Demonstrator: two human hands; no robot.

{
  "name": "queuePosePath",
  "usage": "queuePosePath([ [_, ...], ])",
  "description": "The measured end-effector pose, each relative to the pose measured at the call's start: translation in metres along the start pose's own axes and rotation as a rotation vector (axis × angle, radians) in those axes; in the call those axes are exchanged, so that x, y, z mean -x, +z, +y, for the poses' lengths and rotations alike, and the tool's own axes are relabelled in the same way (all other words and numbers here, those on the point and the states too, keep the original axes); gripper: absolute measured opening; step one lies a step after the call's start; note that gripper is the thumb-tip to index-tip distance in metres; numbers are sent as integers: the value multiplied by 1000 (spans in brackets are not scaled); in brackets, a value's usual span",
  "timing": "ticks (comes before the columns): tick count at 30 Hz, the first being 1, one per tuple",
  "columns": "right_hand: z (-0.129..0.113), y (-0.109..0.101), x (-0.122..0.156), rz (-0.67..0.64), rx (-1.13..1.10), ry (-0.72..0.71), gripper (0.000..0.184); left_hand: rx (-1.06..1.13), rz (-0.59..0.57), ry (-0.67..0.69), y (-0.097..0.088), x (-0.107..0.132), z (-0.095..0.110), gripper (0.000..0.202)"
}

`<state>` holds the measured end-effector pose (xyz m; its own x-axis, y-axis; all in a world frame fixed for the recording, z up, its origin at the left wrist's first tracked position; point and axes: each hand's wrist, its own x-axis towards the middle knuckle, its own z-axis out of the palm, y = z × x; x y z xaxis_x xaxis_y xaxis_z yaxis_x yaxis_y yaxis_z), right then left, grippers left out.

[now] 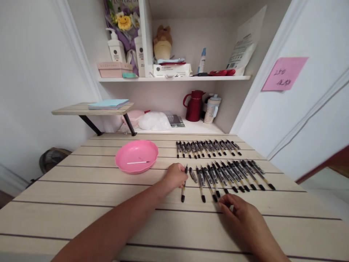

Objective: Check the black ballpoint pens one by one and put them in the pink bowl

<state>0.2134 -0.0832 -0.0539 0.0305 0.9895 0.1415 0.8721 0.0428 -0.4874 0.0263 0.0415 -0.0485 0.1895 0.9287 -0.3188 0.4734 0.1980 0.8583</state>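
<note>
Two rows of black pens lie on the wooden table [81, 189]: a far row [207, 148] and a near row [231, 175]. My left hand [176, 176] is closed around the leftmost pen [184, 185] of the near row, pinching its upper part while its tip rests on the table. My right hand [241, 214] lies on the table just below the near row, fingers loosely curled and holding nothing, with the fingertips close to the pens' tips. A pink bowl [136, 155] with a thin white stick [137, 162] in it sits left of the pens.
Shelves at the back hold bottles [116, 46], a red jug [194, 105], a cup [212, 108] and a tissue pack [171, 70]. A small raised shelf [92, 108] with a blue booklet stands at the back left. A pink note [284, 73] is stuck on the white door to the right.
</note>
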Motion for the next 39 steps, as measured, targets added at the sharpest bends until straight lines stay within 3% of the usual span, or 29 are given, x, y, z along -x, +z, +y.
queuePosePath([
  [5,-3,6,0,27,67,-6,22,-156,29,56,6,-14,-5,36],
  [12,-4,10,-1,35,80,-53,21,-264,29,91,13,-14,1,40],
  [20,-5,10,-4,111,200,-22,20,-259,15,100,11,-5,6,44],
  [39,-12,18,-7,100,312,-76,19,-215,47,145,11,-4,6,39],
])
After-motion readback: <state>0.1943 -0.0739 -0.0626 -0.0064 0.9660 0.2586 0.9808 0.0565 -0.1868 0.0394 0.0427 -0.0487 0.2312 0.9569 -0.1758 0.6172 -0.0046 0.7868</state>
